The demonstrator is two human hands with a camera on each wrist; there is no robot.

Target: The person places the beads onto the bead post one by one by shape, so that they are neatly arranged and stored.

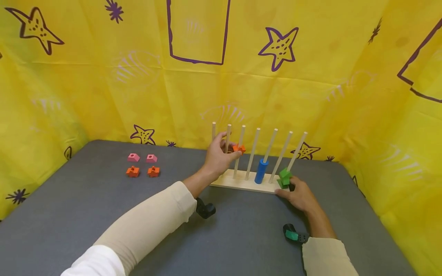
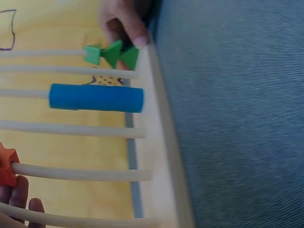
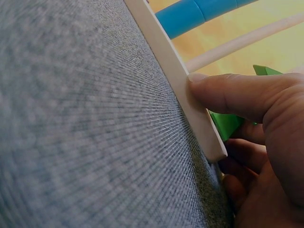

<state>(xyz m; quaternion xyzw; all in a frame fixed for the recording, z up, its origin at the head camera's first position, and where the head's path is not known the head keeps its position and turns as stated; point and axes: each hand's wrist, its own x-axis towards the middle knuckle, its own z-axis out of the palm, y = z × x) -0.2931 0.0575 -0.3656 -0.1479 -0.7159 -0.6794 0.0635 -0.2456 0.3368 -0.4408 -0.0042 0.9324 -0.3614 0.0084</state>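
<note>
The left hand [image 1: 216,155], on the far side of the surface [image 1: 235,237], pinches an orange piece [image 1: 241,149] between thumb and fingers. The piece lies at the fingertips, to the right of the palm, high on the third peg [image 1: 236,165] from the left. The peg appears to run through it, though fingers hide part of it. The piece is wider left to right than it is tall; the peg's long axis stands upright, its free end above the piece.

The right hand [image 1: 299,193], farther from that piece, grips the right end of the wooden base [image 1: 241,184], thumb on the near edge, beside the green blocks [image 1: 285,177] on the rightmost peg. The base's long axis runs left to right. A blue stack [image 1: 261,171] stands upright on the fifth peg. Two pink blocks [image 1: 133,157] and two loose orange blocks [image 1: 132,171] lie well to the left.
</note>
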